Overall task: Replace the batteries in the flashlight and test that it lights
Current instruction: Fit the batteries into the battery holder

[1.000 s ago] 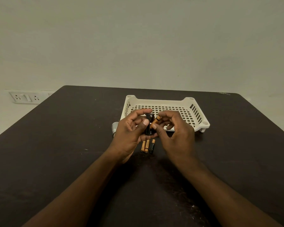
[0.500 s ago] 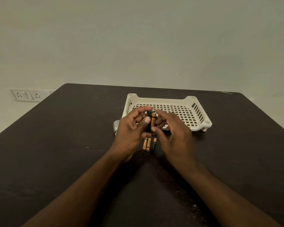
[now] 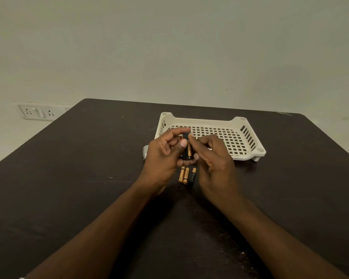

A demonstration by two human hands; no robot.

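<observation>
Item: black cylindrical battery holder (image 3: pixel 185 147), upright above dark table (image 3: pixel 89 178), pinched by left hand (image 3: pixel 163 156). Right hand (image 3: pixel 214 156) fingertips pressed copper-and-black battery (image 3: pixel 189 148) into it. Step: loading cells; next probably needs seating, polarity checked. Three spare batteries (image 3: pixel 186 175) lay below.

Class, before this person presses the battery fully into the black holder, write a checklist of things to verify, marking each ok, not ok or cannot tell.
1. Black holder steadied in the left hand: ok.
2. Copper-and-black battery lies lengthwise against the holder: ok.
3. Right hand fingertips on that battery: ok.
4. Battery polarity matches the holder's markings: cannot tell.
5. Three loose batteries within reach on the table: ok.
6. Flashlight body ready nearby: cannot tell; only a grey part shows behind the left hand.
</observation>
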